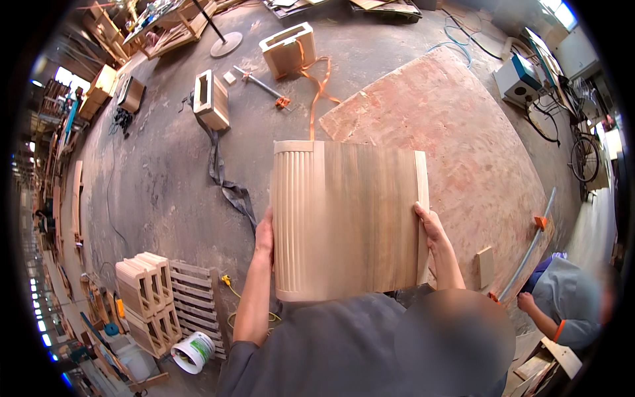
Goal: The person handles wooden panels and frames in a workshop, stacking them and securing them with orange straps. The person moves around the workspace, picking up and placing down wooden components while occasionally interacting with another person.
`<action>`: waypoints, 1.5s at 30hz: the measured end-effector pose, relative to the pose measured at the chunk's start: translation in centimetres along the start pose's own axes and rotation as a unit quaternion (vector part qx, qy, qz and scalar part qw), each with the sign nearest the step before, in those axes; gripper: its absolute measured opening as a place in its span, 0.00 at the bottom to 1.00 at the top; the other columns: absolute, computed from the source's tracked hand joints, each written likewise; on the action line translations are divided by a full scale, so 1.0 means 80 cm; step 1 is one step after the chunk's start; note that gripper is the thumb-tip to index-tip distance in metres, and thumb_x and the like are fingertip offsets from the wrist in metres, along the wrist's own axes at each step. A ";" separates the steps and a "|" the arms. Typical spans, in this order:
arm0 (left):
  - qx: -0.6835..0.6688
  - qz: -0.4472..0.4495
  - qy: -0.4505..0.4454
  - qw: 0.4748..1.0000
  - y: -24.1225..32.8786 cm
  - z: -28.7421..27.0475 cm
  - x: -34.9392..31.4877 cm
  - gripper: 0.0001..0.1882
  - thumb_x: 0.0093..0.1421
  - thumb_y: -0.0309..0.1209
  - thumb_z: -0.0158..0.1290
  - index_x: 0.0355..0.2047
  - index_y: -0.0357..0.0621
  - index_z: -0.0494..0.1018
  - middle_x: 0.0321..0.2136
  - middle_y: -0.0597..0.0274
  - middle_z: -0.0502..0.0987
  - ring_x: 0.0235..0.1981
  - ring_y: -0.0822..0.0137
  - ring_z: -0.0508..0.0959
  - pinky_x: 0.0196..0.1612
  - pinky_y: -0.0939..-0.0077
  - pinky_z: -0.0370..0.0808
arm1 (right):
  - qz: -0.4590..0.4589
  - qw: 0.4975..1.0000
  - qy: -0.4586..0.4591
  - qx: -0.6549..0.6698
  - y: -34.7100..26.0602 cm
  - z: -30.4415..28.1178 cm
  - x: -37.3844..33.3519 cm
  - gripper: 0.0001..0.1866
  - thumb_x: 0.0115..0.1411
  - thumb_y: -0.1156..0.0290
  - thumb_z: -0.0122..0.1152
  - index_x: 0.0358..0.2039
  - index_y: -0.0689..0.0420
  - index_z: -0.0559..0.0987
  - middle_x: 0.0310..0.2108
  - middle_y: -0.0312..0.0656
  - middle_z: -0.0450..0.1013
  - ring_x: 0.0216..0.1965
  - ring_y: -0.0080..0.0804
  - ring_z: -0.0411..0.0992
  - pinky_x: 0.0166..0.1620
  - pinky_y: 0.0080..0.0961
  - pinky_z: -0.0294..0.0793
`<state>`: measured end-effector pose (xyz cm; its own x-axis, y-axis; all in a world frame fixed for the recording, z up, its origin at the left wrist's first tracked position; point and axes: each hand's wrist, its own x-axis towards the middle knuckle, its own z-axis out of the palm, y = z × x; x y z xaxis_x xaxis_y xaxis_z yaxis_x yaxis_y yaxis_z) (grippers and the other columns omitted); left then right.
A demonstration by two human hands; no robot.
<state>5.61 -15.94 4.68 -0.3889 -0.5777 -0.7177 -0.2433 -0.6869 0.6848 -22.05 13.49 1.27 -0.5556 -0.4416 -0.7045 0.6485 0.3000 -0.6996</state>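
Note:
A broad wooden panel (370, 218) is held up in front of me between both hands. A fluted band runs down its left side, and a paler strip edges its right side. My left hand (264, 233) is closed on the left edge, with most of its fingers hidden behind the wood. On the right edge, my right hand (431, 225) grips with the thumb on the near face; its other fingers are mostly hidden. The panel's back and its thickness cannot be seen.
A reddish board (436, 126) lies on the floor beyond. Hollow wooden boxes (213, 102), a bar clamp (262, 87), and orange (323, 86) and black straps (235, 195) lie ahead. Stacked wooden blocks (142, 284) and a white bucket (193, 352) stand left. A co-worker (562, 301) is at right.

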 end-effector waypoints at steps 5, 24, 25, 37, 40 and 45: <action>-0.057 -0.020 -0.003 0.998 -0.005 -0.017 -0.011 0.30 0.58 0.54 0.46 0.46 0.38 0.70 0.34 0.61 0.77 0.32 0.67 0.77 0.35 0.74 0.75 | 0.014 0.999 -0.016 -0.028 -0.006 0.020 0.012 0.25 0.58 0.56 0.55 0.42 0.68 0.73 0.35 0.44 0.74 0.34 0.30 0.74 0.36 0.27 0.75; 0.002 0.205 -0.282 0.937 0.074 -0.069 0.061 0.19 0.53 0.35 0.56 0.43 0.37 0.70 0.34 0.63 0.76 0.37 0.71 0.75 0.38 0.78 0.73 | -0.317 0.942 0.110 -0.028 -0.042 0.043 -0.001 0.20 0.54 0.62 0.46 0.39 0.65 0.74 0.30 0.42 0.72 0.32 0.29 0.70 0.34 0.27 0.70; -0.012 0.218 -0.268 0.938 0.079 -0.058 0.051 0.19 0.53 0.34 0.57 0.42 0.37 0.70 0.34 0.63 0.75 0.38 0.70 0.75 0.38 0.78 0.73 | -0.345 0.932 0.107 -0.011 -0.033 0.030 0.005 0.24 0.56 0.57 0.46 0.43 0.66 0.72 0.36 0.45 0.72 0.39 0.30 0.69 0.40 0.28 0.70; 0.097 0.158 -0.471 0.863 0.089 0.036 0.064 0.23 0.46 0.29 0.60 0.44 0.38 0.70 0.37 0.62 0.74 0.40 0.70 0.73 0.41 0.75 0.72 | -0.291 0.927 0.219 0.090 0.060 -0.089 0.008 0.29 0.58 0.46 0.47 0.48 0.58 0.65 0.39 0.36 0.65 0.41 0.25 0.61 0.45 0.25 0.62; 0.144 0.147 -0.427 0.881 0.087 0.043 0.058 0.25 0.45 0.28 0.61 0.45 0.38 0.69 0.38 0.62 0.74 0.40 0.70 0.73 0.41 0.75 0.72 | -0.324 0.920 0.199 0.101 0.050 -0.087 -0.013 0.20 0.58 0.53 0.53 0.41 0.56 0.69 0.32 0.32 0.64 0.35 0.21 0.60 0.38 0.21 0.64; 0.178 0.119 -0.362 0.907 0.074 0.027 0.070 0.28 0.43 0.27 0.61 0.47 0.38 0.68 0.39 0.62 0.75 0.40 0.71 0.73 0.42 0.74 0.71 | -0.332 0.922 0.193 0.037 0.023 -0.095 0.006 0.12 0.58 0.61 0.51 0.38 0.54 0.72 0.28 0.32 0.65 0.31 0.23 0.62 0.35 0.20 0.66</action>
<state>0.05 -22.31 5.00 -0.9184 -0.1617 -0.3612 -0.2975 -0.3200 0.8995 -25.10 20.23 -1.27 -0.9780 -0.1686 -0.1225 0.1230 0.0075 -0.9924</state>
